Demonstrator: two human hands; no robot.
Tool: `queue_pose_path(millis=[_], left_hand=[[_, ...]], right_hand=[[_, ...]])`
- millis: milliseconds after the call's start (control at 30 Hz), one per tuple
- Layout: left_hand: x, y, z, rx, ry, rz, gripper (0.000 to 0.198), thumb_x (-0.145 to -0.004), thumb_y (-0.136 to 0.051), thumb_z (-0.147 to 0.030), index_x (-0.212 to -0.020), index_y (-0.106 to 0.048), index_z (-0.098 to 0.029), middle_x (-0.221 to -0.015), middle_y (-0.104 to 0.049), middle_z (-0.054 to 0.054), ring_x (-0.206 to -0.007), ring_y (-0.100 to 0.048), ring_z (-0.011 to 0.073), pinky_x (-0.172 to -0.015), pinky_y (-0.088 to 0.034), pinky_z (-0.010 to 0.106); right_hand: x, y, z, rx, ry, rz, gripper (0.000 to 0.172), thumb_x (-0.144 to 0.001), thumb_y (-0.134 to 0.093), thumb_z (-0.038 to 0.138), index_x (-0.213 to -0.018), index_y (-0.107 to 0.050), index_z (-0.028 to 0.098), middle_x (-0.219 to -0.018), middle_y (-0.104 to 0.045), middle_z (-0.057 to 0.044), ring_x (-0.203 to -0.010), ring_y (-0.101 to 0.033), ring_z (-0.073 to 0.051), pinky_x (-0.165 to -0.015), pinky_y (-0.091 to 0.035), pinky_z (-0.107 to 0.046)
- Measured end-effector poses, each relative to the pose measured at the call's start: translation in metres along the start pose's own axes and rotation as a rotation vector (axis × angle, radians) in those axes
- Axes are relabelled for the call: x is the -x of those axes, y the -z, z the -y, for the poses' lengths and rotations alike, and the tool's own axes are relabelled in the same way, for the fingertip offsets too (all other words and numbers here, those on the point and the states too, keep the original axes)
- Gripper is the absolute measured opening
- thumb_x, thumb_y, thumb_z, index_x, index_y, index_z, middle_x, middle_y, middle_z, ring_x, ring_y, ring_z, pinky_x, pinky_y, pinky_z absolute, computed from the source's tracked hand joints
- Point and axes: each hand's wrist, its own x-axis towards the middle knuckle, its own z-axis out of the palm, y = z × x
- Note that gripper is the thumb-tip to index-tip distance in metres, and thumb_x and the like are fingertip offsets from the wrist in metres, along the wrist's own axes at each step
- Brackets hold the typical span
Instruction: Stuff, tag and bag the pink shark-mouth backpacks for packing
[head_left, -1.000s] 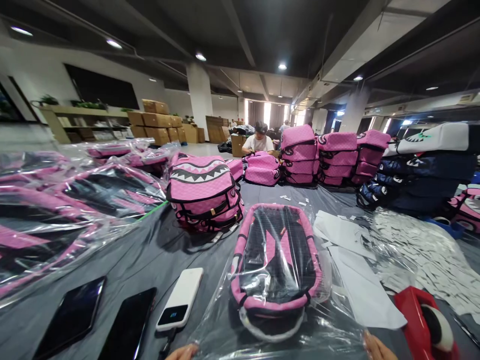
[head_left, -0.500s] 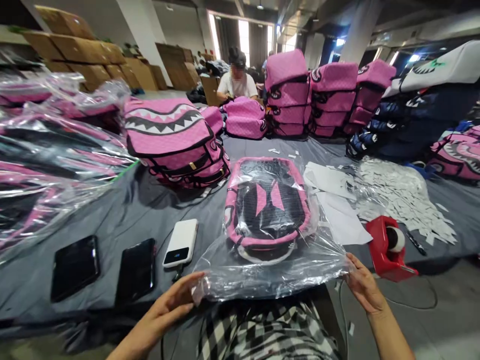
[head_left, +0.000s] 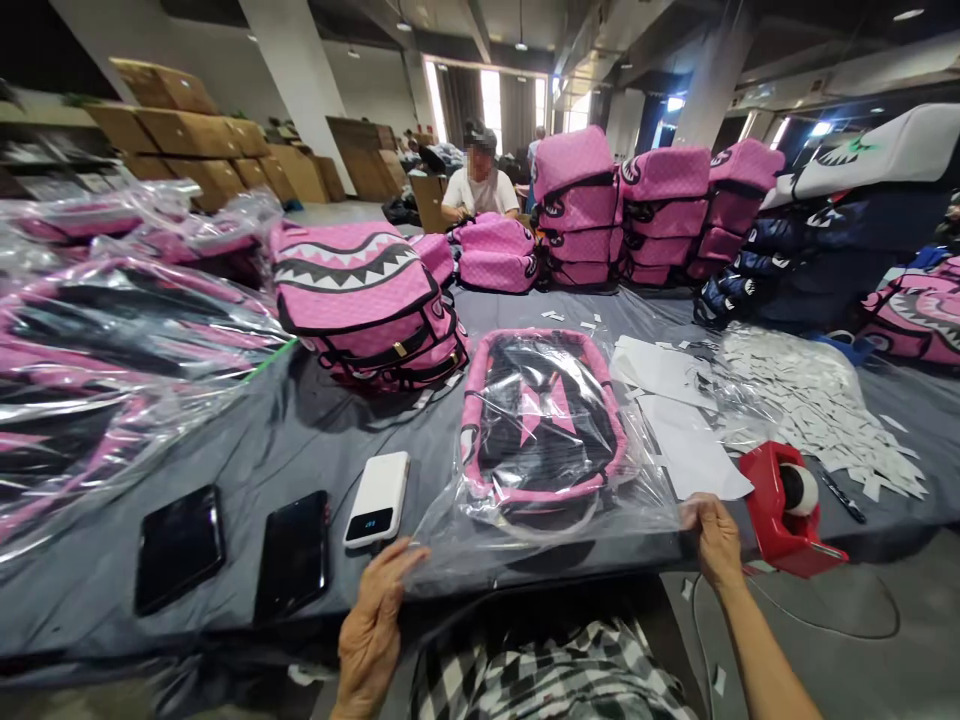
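Observation:
A pink and black backpack (head_left: 544,465) lies back panel up inside a clear plastic bag (head_left: 517,555) at the middle of the table's front edge. The bag's mouth faces me, with loose film spread beyond the backpack's handle. At the left corner of the film, my left hand (head_left: 379,610) is closed, fingertips on the plastic edge. My right hand (head_left: 716,540) pinches the right corner between thumb and fingers. A red tape dispenser (head_left: 787,515) stands just right of that hand. Left of my left hand lie a white power bank (head_left: 377,495) and two dark phones (head_left: 292,555).
Bagged backpacks (head_left: 142,320) lie at the left, beside a pink stack with shark teeth (head_left: 360,290). White sheets (head_left: 690,440), small white tags (head_left: 817,400) and a pen (head_left: 844,497) are at the right. Behind stand more pink stacks (head_left: 577,210); a person (head_left: 480,185) sits across the table.
The bag's mouth film has been drawn flatter towards the table edge. Both hands have turned more upright, still at its corners. The view has shifted slightly.

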Motion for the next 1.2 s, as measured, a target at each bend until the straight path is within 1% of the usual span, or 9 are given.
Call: queue_pose_path(millis=[167, 300, 367, 467, 533, 600, 733, 1000, 1200], left_hand=[[-0.008, -0.023, -0.003, 0.068, 0.289, -0.104, 0.058, -0.086, -0.047, -0.070, -0.099, -0.072, -0.019, -0.060, -0.067, 0.000, -0.062, -0.067, 0.0198, -0.069, -0.056, 0.030], [-0.023, -0.028, -0.014, -0.034, 0.362, 0.001, 0.054, -0.089, -0.044, -0.064, -0.106, -0.067, -0.019, -0.076, -0.069, 0.001, -0.058, -0.062, 0.0174, -0.066, -0.053, 0.029], [-0.028, -0.031, -0.032, -0.196, 0.263, -0.038, 0.051, -0.092, -0.041, -0.060, -0.110, -0.066, -0.019, -0.097, -0.072, 0.007, -0.078, -0.067, 0.0226, -0.080, -0.053, 0.035], [-0.031, -0.049, -0.070, -0.388, -0.123, -0.058, 0.040, -0.097, -0.044, -0.045, -0.122, -0.061, -0.019, -0.124, -0.065, 0.014, -0.118, -0.058, 0.0295, -0.108, -0.037, 0.046], [-0.033, -0.069, -0.096, -0.401, -0.387, 0.114, 0.033, -0.095, -0.054, -0.042, -0.118, -0.061, -0.020, -0.123, -0.065, 0.013, -0.123, -0.053, 0.0301, -0.114, -0.028, 0.049], [-0.035, -0.089, -0.115, -0.390, -0.538, 0.289, 0.033, -0.088, -0.066, -0.045, -0.109, -0.062, -0.019, -0.115, -0.067, 0.011, -0.119, -0.054, 0.0306, -0.112, -0.029, 0.050], [-0.041, -0.107, -0.127, -0.366, -0.542, 0.400, 0.026, -0.086, -0.071, -0.041, -0.093, -0.058, -0.019, -0.104, -0.064, 0.009, -0.109, -0.054, 0.0279, -0.098, -0.039, 0.045], [-0.044, -0.097, -0.119, -0.247, -0.384, 0.515, 0.022, -0.096, -0.054, -0.038, -0.083, -0.060, -0.022, -0.110, -0.064, 0.008, -0.110, -0.051, 0.0262, -0.096, -0.039, 0.046], [-0.076, -0.106, -0.116, -0.225, -0.400, 0.582, 0.023, -0.094, -0.053, -0.035, -0.079, -0.063, -0.022, -0.097, -0.068, 0.006, -0.100, -0.057, 0.0242, -0.091, -0.039, 0.043]], right_hand=[[-0.008, -0.018, 0.004, 0.084, -0.048, -0.058, 0.066, -0.076, -0.051, 0.084, -0.084, -0.064, 0.020, -0.044, -0.040, 0.008, -0.041, -0.039, -0.014, -0.045, -0.031, -0.027], [-0.008, -0.020, 0.005, 0.105, -0.038, -0.033, 0.062, -0.082, -0.046, 0.081, -0.085, -0.061, 0.021, -0.045, -0.040, 0.008, -0.043, -0.040, -0.014, -0.047, -0.033, -0.028], [-0.008, -0.020, 0.004, 0.115, -0.034, -0.040, 0.061, -0.084, -0.044, 0.080, -0.084, -0.059, 0.022, -0.047, -0.041, 0.007, -0.044, -0.040, -0.013, -0.048, -0.034, -0.027], [-0.009, -0.022, 0.006, 0.090, -0.047, -0.046, 0.060, -0.083, -0.045, 0.081, -0.082, -0.057, 0.022, -0.053, -0.045, 0.006, -0.048, -0.043, -0.013, -0.049, -0.036, -0.026], [-0.010, -0.024, 0.007, 0.062, -0.063, -0.046, 0.060, -0.082, -0.046, 0.082, -0.080, -0.055, 0.022, -0.056, -0.047, 0.005, -0.051, -0.045, -0.012, -0.049, -0.037, -0.025], [-0.011, -0.025, 0.009, 0.041, -0.091, -0.036, 0.060, -0.082, -0.047, 0.082, -0.080, -0.054, 0.022, -0.058, -0.047, 0.004, -0.052, -0.045, -0.012, -0.048, -0.037, -0.024], [-0.010, -0.027, 0.010, -0.041, -0.162, -0.003, 0.059, -0.080, -0.050, 0.082, -0.080, -0.054, 0.023, -0.057, -0.046, 0.005, -0.050, -0.042, -0.011, -0.044, -0.034, -0.023], [-0.008, -0.029, 0.009, -0.121, -0.208, -0.029, 0.060, -0.075, -0.054, 0.084, -0.077, -0.053, 0.023, -0.057, -0.045, 0.005, -0.049, -0.041, -0.011, -0.041, -0.034, -0.022], [-0.013, -0.027, 0.001, -0.083, -0.168, 0.006, 0.060, -0.077, -0.053, 0.082, -0.076, -0.056, 0.023, -0.054, -0.045, 0.005, -0.048, -0.041, -0.011, -0.042, -0.035, -0.023]])
